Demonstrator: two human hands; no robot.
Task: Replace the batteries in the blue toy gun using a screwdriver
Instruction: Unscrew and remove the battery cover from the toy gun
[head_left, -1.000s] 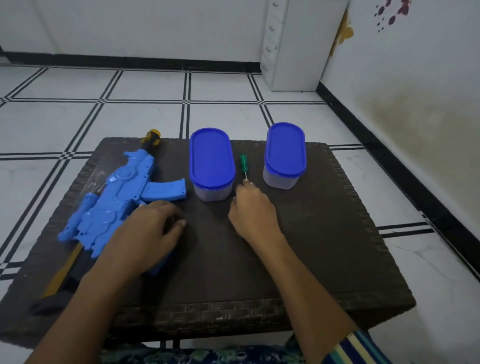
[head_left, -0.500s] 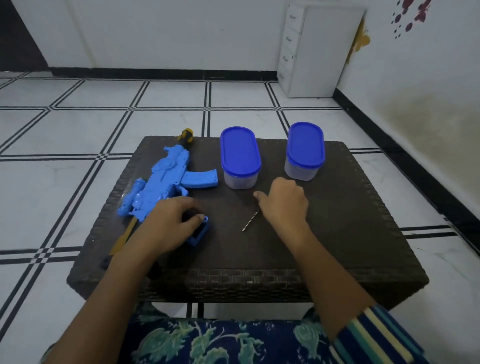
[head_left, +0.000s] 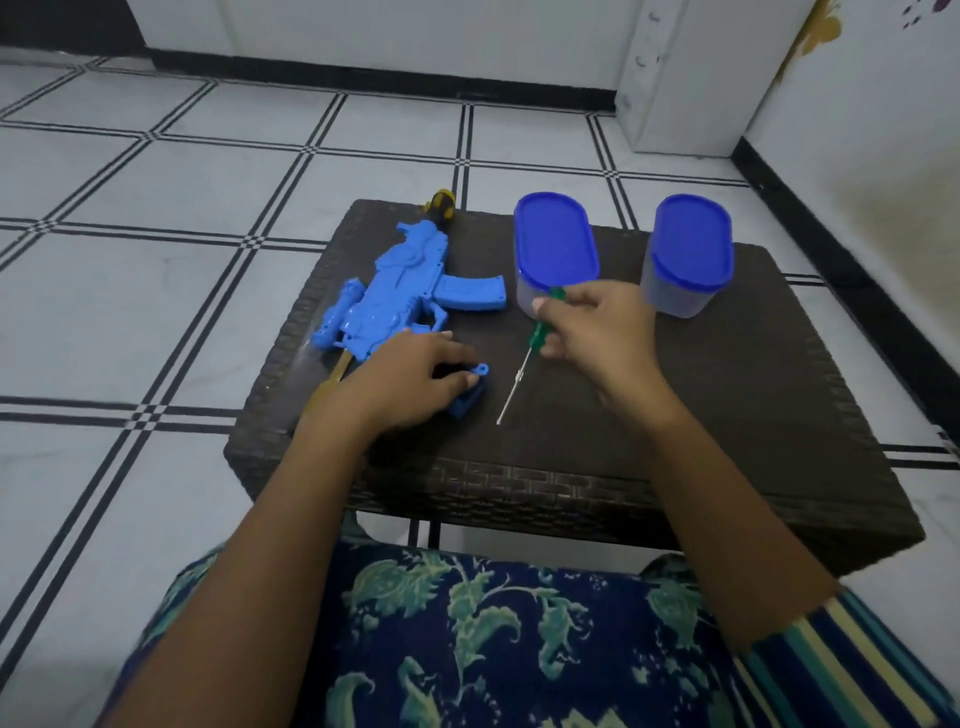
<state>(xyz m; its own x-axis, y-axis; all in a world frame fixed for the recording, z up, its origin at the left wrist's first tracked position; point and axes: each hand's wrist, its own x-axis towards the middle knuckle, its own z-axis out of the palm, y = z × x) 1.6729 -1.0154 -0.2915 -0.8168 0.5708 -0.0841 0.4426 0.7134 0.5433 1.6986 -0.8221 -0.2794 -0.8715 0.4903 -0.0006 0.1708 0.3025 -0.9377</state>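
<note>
Right hand (head_left: 597, 332): fingers pinch the green screwdriver (head_left: 536, 336), tip slanting toward the desk (head_left: 727, 415). Left hand (head_left: 410, 379): fingers curl over the grip of the blue toy gun (head_left: 400, 280), which lies flat on the desk's left side.

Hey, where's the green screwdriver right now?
Head view: the green screwdriver is held in the right hand over the middle of the table, in front of the left blue-lidded container, tip angled toward the left hand on the blue toy gun.
</note>
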